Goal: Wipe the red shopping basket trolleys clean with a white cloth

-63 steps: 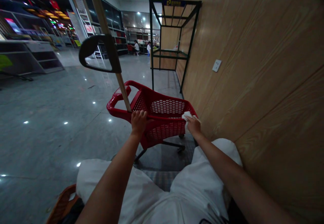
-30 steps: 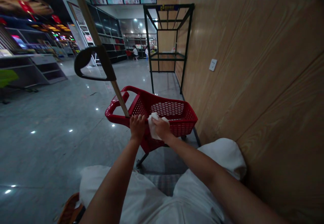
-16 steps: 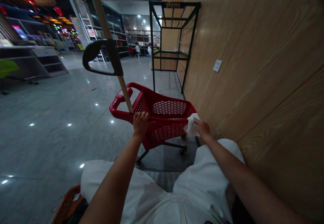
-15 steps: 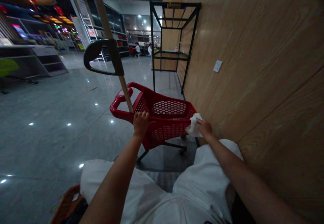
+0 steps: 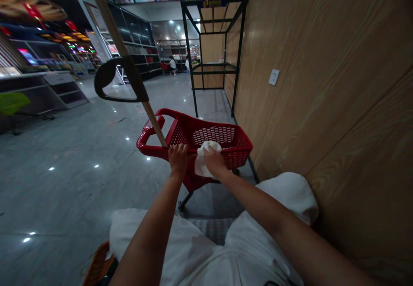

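Note:
A small red plastic shopping cart (image 5: 151, 149) with a mesh basket stands right in front of me on castors. My left hand (image 5: 178, 159) grips its near rim, just beside the lower end of a wooden pole (image 5: 129, 66) that carries a black D-shaped grip (image 5: 116, 79). My right hand (image 5: 214, 162) presses a crumpled white cloth (image 5: 204, 161) against the middle of the rim, close to my left hand. The cart's lower frame is partly hidden behind my hands and arms.
A wood-grain wall (image 5: 322, 105) with a white socket (image 5: 274, 77) runs close along the right. A dark metal rack (image 5: 213, 45) stands beyond the cart. Polished grey floor (image 5: 74, 178) spreads left, with shelving and two seated or standing people (image 5: 172, 65) far off.
My right hand has moved left with the cloth along the cart's rim, from the right corner to the middle. My left hand stays on the rim.

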`<state>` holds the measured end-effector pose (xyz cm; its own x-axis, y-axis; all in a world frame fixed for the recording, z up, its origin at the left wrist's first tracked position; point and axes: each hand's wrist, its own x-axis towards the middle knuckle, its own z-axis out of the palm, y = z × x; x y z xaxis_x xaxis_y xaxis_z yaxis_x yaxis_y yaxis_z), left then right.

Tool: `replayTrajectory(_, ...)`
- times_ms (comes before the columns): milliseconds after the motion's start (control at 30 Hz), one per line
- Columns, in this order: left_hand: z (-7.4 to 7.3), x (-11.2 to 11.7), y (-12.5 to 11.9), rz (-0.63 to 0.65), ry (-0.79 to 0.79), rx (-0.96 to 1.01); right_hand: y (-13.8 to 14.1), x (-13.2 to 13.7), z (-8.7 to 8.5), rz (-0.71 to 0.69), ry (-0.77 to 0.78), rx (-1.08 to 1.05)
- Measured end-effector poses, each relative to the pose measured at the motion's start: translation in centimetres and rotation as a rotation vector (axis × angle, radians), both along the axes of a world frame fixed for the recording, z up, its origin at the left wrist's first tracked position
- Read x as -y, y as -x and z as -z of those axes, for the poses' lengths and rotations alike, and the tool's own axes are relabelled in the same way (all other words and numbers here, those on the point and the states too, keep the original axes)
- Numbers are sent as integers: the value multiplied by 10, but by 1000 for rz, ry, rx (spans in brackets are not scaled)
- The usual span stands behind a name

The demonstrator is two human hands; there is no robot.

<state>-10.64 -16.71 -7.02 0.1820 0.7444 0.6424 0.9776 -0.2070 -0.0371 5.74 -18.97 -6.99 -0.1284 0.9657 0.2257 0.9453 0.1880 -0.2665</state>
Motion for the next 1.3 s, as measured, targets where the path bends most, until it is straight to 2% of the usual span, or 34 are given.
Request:
replayTrajectory(100,-1,1,0,-6,-6,-22,26,1,-11,-96,-107,-39)
replayTrajectory(167,-1,2,1,13,-8,-5,17,1,-10,-124,-167,-70)
replayTrajectory(267,0,3,1,51,-19,26,-32,-1,7,-64,-194,-69)
replayTrajectory(400,1,2,1,55,-33,1,-119,-6,36,219,-232,-89)
replayTrajectory(467,1,1,0,51,-30,-4,-144,-8,42,284,-214,-110)
replayTrajectory(500,1,1,0,51,-26,-3,-146,-10,43,297,-200,-117)
replayTrajectory(533,1,1,0,52,-19,-2,-142,-11,42,296,-190,-123)
replayTrajectory(600,1,1,-1,53,-7,3,-112,-12,38,248,-192,-126)
replayTrajectory(733,0,3,-1,56,-11,24,-12,-12,22,23,-244,-166)
replayTrajectory(800,-1,4,-1,48,-8,7,27,-12,13,-41,-246,-196)
replayTrajectory(833,-2,4,-1,43,-4,-8,38,-12,9,-61,-237,-204)
replayTrajectory(900,-3,5,0,38,6,-29,43,-14,5,-89,-212,-198)
replayTrajectory(967,-3,6,0,48,12,-24,27,-16,8,-107,-191,-172)
replayTrajectory(1067,-1,5,1,72,18,9,-27,-17,23,-74,-173,-112)
replayTrajectory(1200,2,3,1,81,14,18,-117,-16,49,69,-188,-29)
replayTrajectory(1300,3,4,0,58,-4,-16,-164,-14,58,201,-166,-49)
